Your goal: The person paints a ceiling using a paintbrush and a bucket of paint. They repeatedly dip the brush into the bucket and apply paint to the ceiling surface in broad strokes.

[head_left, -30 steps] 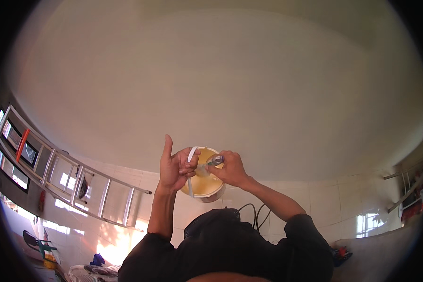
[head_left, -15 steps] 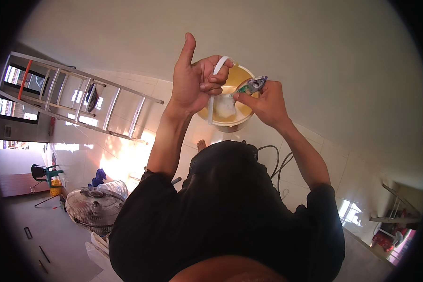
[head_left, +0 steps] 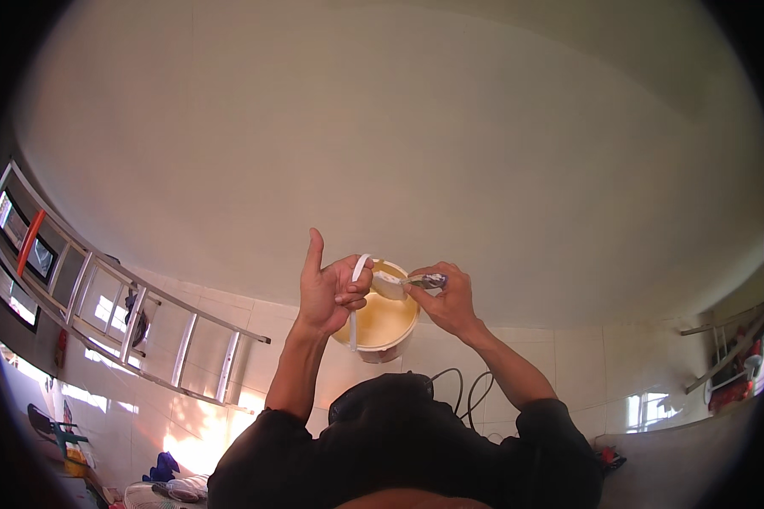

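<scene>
My left hand point(head_left: 333, 294) curls its fingers round the white strap handle point(head_left: 354, 331) of a bucket, its thumb sticking up. The bucket point(head_left: 382, 346) hangs in front of me, tilted so that its yellowish inside shows. In my right hand point(head_left: 447, 299) is a flat hand tool with a wide pale head point(head_left: 390, 287) and a stained handle, pinched between thumb and fingers. The head is over the bucket's right, far side; whether it touches the wall of the bucket, or is a brush or a scraper, I cannot tell.
A broad pale wall point(head_left: 450, 153) rises ahead. An aluminium ladder point(head_left: 178, 352) stands at the left. Dark cables point(head_left: 463, 394) run by my right side. A green chair point(head_left: 68, 437) is at the lower left, and a metal frame point(head_left: 726, 331) with red things is at the far right.
My view has tilted up, showing more wall. The tool's head, which was low in the bucket with white on it, is now raised and turned leftward near the upper rim.
</scene>
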Action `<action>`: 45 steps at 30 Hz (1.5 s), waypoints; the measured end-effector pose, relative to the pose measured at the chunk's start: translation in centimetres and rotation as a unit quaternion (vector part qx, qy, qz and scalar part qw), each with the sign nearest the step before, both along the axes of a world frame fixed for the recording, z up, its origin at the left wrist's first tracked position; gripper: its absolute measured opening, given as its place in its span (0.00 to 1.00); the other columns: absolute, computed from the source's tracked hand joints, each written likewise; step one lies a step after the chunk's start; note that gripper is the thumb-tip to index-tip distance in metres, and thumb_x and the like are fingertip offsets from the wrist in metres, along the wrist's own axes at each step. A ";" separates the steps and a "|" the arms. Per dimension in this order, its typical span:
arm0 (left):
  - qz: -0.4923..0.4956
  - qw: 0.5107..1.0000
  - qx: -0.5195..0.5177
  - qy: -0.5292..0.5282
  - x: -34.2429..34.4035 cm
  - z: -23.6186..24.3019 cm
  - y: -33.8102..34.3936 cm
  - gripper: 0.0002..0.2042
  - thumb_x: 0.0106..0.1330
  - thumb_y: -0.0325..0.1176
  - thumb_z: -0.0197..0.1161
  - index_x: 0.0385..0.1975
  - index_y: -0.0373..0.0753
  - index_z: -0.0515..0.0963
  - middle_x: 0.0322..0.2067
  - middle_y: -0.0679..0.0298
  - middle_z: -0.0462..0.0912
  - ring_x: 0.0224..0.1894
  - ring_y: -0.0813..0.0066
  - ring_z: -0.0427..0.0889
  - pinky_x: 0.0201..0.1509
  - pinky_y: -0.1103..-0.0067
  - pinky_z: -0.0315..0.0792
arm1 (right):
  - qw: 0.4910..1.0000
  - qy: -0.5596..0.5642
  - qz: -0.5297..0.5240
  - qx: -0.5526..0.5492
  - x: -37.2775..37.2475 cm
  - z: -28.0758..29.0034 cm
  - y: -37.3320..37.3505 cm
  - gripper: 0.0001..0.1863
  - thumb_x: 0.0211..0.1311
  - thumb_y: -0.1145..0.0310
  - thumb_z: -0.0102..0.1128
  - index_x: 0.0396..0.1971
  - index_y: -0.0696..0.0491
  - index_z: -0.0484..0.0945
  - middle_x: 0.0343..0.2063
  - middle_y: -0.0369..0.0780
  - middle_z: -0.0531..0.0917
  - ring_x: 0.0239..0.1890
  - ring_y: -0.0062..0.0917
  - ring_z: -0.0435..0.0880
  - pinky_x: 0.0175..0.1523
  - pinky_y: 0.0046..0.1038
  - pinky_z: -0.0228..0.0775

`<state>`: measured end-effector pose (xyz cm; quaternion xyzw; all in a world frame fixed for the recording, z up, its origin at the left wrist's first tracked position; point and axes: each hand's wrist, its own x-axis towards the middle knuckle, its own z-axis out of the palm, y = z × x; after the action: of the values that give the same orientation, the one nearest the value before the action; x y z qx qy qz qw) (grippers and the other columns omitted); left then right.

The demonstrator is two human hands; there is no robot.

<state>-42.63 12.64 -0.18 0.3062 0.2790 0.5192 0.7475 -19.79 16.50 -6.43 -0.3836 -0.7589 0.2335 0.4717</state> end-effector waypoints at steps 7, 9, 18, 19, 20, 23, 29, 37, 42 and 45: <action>0.040 0.998 0.042 -0.008 -2.7 2.8 -0.5 0.49 0.62 0.83 0.29 0.39 0.34 0.75 0.17 0.73 0.61 0.14 0.89 0.48 0.19 0.88 0.45 | 0.959 0.275 -0.061 0.038 6.0 10.3 3.4 0.04 0.58 0.74 0.72 0.33 0.57 0.88 0.29 0.33 0.88 0.33 0.14 0.81 0.39 0.20 0.70; 0.042 0.997 0.057 0.004 -3.8 2.7 -0.5 0.49 0.62 0.83 0.29 0.39 0.34 0.74 0.17 0.74 0.62 0.13 0.90 0.50 0.18 0.88 0.45 | 0.939 0.308 -0.108 0.109 6.9 13.5 7.3 0.04 0.59 0.73 0.72 0.33 0.57 0.89 0.26 0.31 0.86 0.30 0.12 0.78 0.36 0.19 0.66; 0.124 0.990 0.029 0.058 -5.5 1.8 -0.9 0.48 0.63 0.82 0.31 0.38 0.34 0.76 0.17 0.73 0.62 0.13 0.89 0.49 0.18 0.88 0.44 | 0.881 0.389 -0.099 0.251 4.3 24.0 21.3 0.08 0.57 0.69 0.75 0.32 0.58 0.89 0.26 0.32 0.88 0.29 0.15 0.82 0.36 0.20 0.70; 0.131 0.990 0.022 0.056 -5.6 1.9 -1.0 0.48 0.63 0.82 0.31 0.38 0.34 0.76 0.17 0.73 0.62 0.14 0.88 0.49 0.19 0.88 0.45 | 0.879 0.385 -0.114 0.257 4.5 24.2 22.0 0.09 0.57 0.68 0.75 0.32 0.58 0.89 0.27 0.33 0.89 0.29 0.16 0.83 0.37 0.21 0.71; 0.134 0.989 0.020 0.055 -5.7 2.2 -0.9 0.48 0.63 0.82 0.32 0.37 0.34 0.76 0.17 0.73 0.62 0.14 0.88 0.49 0.19 0.88 0.45 | 0.868 0.385 -0.146 0.276 5.5 24.5 22.7 0.09 0.56 0.68 0.76 0.32 0.58 0.89 0.27 0.33 0.89 0.29 0.17 0.84 0.38 0.22 0.72; 0.145 0.989 0.008 0.042 -7.1 1.5 -1.0 0.47 0.62 0.83 0.33 0.36 0.34 0.75 0.17 0.72 0.62 0.13 0.88 0.49 0.19 0.88 0.44 | 0.842 0.362 -0.246 0.314 11.7 23.4 24.5 0.10 0.55 0.66 0.77 0.30 0.58 0.89 0.26 0.34 0.89 0.29 0.18 0.84 0.38 0.25 0.74; 0.148 0.989 -0.013 0.005 -7.4 0.7 -1.3 0.47 0.62 0.82 0.34 0.36 0.34 0.76 0.16 0.73 0.63 0.13 0.89 0.51 0.17 0.88 0.45 | 0.735 0.215 -0.548 0.336 25.0 23.2 20.1 0.12 0.56 0.60 0.75 0.27 0.54 0.90 0.27 0.40 0.90 0.28 0.28 0.88 0.38 0.29 0.76; 0.108 0.994 -0.015 -0.022 -7.5 -0.4 -0.8 0.47 0.63 0.82 0.34 0.36 0.33 0.76 0.16 0.72 0.64 0.12 0.89 0.51 0.17 0.88 0.45 | 0.682 0.056 -0.531 0.500 6.7 24.4 22.6 0.08 0.57 0.62 0.68 0.26 0.49 0.82 0.19 0.41 0.82 0.24 0.40 0.81 0.37 0.40 0.68; 0.103 0.995 -0.011 -0.011 -8.0 0.1 -1.4 0.47 0.64 0.81 0.34 0.36 0.34 0.76 0.16 0.71 0.64 0.12 0.88 0.51 0.17 0.88 0.45 | 0.766 0.122 -0.367 0.513 -12.2 25.6 22.4 0.05 0.51 0.68 0.68 0.24 0.52 0.80 0.18 0.41 0.80 0.23 0.38 0.80 0.36 0.38 0.66; 0.102 0.995 -0.006 -0.010 -7.7 0.8 -1.3 0.46 0.64 0.81 0.34 0.37 0.33 0.75 0.17 0.71 0.63 0.13 0.88 0.51 0.17 0.88 0.45 | 0.837 0.125 -0.239 0.476 -18.6 26.4 20.8 0.06 0.49 0.69 0.69 0.23 0.52 0.80 0.15 0.40 0.78 0.19 0.35 0.77 0.34 0.35 0.64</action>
<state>-50.32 11.37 0.61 0.2666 0.3044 0.5937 0.6955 -38.37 37.27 19.96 -0.2491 -0.5956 -0.2302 0.7282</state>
